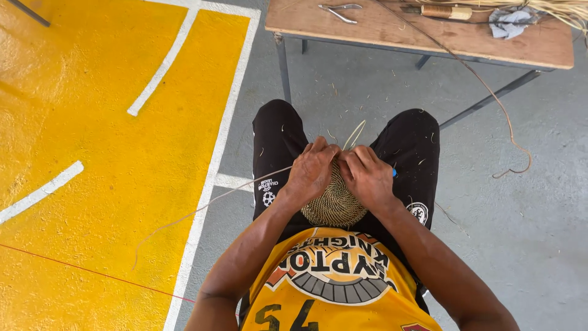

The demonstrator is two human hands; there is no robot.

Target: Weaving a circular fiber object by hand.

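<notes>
You hold a tan woven disc (335, 202) with a tight coiled pattern over your black shorts (278, 138). Your jersey (334, 276) is yellow with an orange-and-grey emblem. The floor (92, 153) is yellow with white lines beside bare grey.

Plenty of open floor (527, 202) is left to the right, only crossed by a long loose strand (499, 104). Straight ahead, the way is blocked by the counter (392, 27) and its metal legs (283, 67). Room between the knees is taken up by the woven piece (335, 205).
</notes>
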